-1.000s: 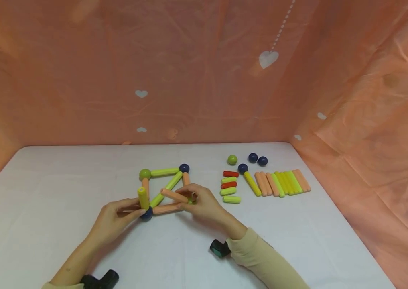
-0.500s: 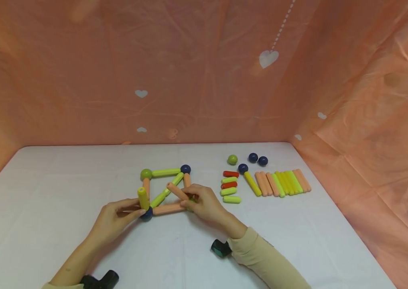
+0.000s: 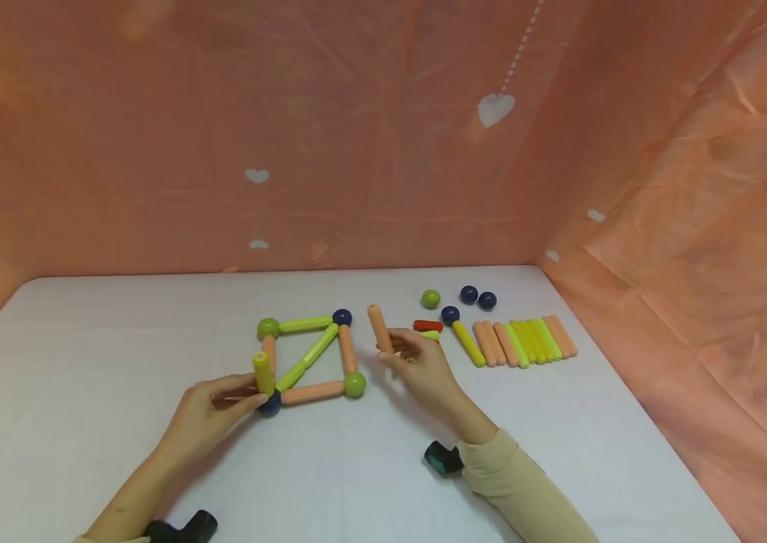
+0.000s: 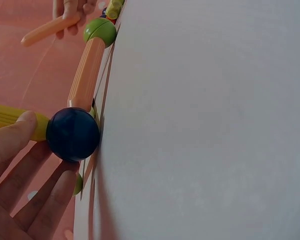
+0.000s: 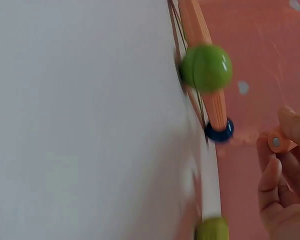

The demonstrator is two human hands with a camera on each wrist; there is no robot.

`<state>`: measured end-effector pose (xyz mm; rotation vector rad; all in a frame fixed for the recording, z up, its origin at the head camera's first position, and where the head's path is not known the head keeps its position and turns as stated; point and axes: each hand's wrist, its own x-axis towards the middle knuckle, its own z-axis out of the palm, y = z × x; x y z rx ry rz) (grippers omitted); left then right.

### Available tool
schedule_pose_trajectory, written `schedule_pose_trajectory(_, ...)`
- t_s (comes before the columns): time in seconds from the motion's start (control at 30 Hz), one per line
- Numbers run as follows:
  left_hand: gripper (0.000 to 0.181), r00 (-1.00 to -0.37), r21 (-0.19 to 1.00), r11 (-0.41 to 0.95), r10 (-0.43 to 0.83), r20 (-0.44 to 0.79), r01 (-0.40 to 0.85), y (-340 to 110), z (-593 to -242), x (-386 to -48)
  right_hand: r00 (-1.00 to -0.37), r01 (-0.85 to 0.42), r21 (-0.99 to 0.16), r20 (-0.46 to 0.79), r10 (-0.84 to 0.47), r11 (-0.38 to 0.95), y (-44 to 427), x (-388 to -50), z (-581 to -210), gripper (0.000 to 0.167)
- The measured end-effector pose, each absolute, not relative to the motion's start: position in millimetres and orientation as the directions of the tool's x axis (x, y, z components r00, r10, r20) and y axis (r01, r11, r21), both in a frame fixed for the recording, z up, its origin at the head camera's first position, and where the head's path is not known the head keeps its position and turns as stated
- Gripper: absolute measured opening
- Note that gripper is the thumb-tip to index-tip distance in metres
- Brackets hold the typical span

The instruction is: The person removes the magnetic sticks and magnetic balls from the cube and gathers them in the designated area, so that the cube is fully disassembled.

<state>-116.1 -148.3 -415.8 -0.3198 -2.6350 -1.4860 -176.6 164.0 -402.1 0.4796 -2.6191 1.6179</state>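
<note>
My left hand [image 3: 210, 411] pinches a yellow magnetic rod [image 3: 263, 371] that stands up from the dark blue ball [image 4: 72, 134] at the near-left corner of a four-sided frame. In the left wrist view, the thumb lies along this rod and fingers reach beneath the ball. Peach rods [image 3: 313, 392] and lime rods [image 3: 306, 324] link the frame's balls, with a lime diagonal [image 3: 308, 356] across it. At the near-right corner sits a green ball [image 3: 354, 385]. Right of it, apart from the frame, my right hand [image 3: 427, 373] grips a loose peach rod [image 3: 379, 328], its magnet tip visible in the right wrist view.
Spare rods [image 3: 524, 342] lie in a row on the white table [image 3: 329, 483], beside a dark blue ball [image 3: 450, 315] with a yellow rod. Behind are a green ball [image 3: 431, 299] and two dark blue balls. Short red [image 3: 427, 326] and lime pieces are partly covered by my right hand.
My right hand has carried the peach rod off to the right, away from the frame's near-right green ball, which now shows fully. My left hand keeps its hold. The head view has shifted slightly.
</note>
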Motion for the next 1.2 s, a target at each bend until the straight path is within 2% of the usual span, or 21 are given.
schedule_pose_trajectory(0.27,0.032,-0.971,0.832,0.500,0.132,0.201,0.240,-149,-415,-116,-0.976,-0.215,-0.871,0.178,-0.124,0.441,207,-176,-395,0.041)
schedule_pose_trajectory(0.5,0.032,-0.975,0.834,0.506,0.126,0.182,0.221,-149,-415,-115,-0.970,-0.237,-0.833,0.233,-0.071,0.500,249,-176,-398,0.040)
schedule_pose_trajectory(0.8,0.031,-0.975,0.829,0.514,0.125,0.182,0.221,-148,-414,-116,-0.980,-0.038,-0.853,0.135,0.149,0.521,297,-176,-394,0.044)
schedule_pose_trajectory(1.2,0.030,-0.967,0.832,0.493,0.130,0.219,0.254,-148,-416,-115,-0.950,0.066,-0.806,0.129,0.283,0.589,351,-175,-393,0.046)
